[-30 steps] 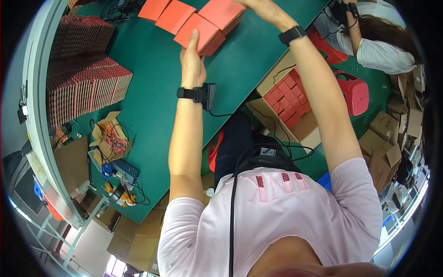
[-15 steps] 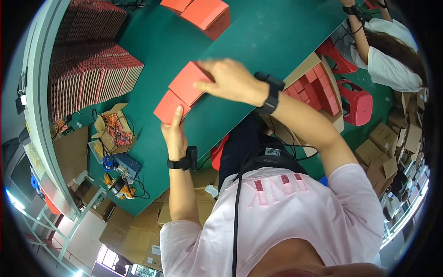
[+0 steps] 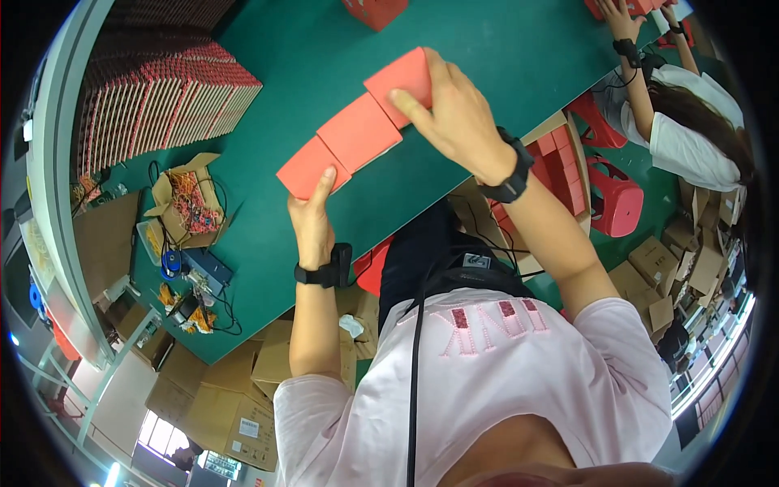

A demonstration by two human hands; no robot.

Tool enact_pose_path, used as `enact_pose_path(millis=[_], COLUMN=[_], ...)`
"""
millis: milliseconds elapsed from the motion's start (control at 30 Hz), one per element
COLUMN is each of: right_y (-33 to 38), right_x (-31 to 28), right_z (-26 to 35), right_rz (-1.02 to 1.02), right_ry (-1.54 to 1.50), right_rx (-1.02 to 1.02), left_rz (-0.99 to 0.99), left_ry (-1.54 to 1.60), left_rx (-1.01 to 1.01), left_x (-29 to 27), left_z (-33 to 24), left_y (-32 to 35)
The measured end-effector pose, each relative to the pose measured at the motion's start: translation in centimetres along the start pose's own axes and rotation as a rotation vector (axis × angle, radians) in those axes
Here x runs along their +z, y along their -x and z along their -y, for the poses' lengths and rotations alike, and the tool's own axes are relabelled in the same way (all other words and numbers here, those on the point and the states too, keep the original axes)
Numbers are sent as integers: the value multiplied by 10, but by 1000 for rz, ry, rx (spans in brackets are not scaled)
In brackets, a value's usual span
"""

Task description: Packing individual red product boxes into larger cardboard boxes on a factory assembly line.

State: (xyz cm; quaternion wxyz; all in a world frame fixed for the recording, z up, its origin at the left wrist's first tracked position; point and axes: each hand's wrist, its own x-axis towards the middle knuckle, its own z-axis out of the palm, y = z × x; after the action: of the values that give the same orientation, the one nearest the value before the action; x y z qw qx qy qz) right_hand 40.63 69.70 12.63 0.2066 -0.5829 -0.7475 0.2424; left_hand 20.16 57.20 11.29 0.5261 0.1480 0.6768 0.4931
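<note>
Three red boxes form a slightly stepped row above the green table. My left hand grips the near-left red box at its lower end, thumb on the top face. Between the outer two sits the middle red box, its sides against its neighbours; no finger shows on it. At the far-right end, my right hand holds the third red box, with the thumb across its top and the fingers around its right side. The fingers beneath the boxes are hidden.
Another red box stands at the far edge of view. Tall stacks of red-edged pieces stand left, near an open carton of cords. A carton of red boxes lies beyond my right forearm. A co-worker works at the far right.
The row now shows three boxes instead of two. My right hand has moved away from my left, up and to the right, and grips the end box. My left hand keeps its hold.
</note>
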Motion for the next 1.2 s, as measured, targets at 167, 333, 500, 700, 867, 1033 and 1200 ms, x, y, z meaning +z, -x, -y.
enact_pose_path(millis=[167, 333, 500, 700, 867, 1033, 1200], right_y=[-106, -182, -138, -45, -41, -36, 52], right_x=[-57, -12, -64, -53, -54, -41, -39], right_z=[12, -4, 1, -19, -82, -79, -86], right_rz=[-115, 124, -37, -105, 65, 311, 206], right_ry=[-149, 180, 164, 2, -431, -502, -585], right_rx=[31, -24, 148, -50, 311, 349, 398], left_rz=[20, 50, 36, 43, 103, 115, 217], left_ry=[-17, -39, -38, -18, -62, -140, -291], left_rx=[0, 11, -24, -29, -76, -74, -62], left_x=[-6, 6, -11, -9, -13, -28, -33], left_z=[0, 0, 0, -8, -14, -8, -25], left_y=[4, -1, 1, -3, -5, -8, -2])
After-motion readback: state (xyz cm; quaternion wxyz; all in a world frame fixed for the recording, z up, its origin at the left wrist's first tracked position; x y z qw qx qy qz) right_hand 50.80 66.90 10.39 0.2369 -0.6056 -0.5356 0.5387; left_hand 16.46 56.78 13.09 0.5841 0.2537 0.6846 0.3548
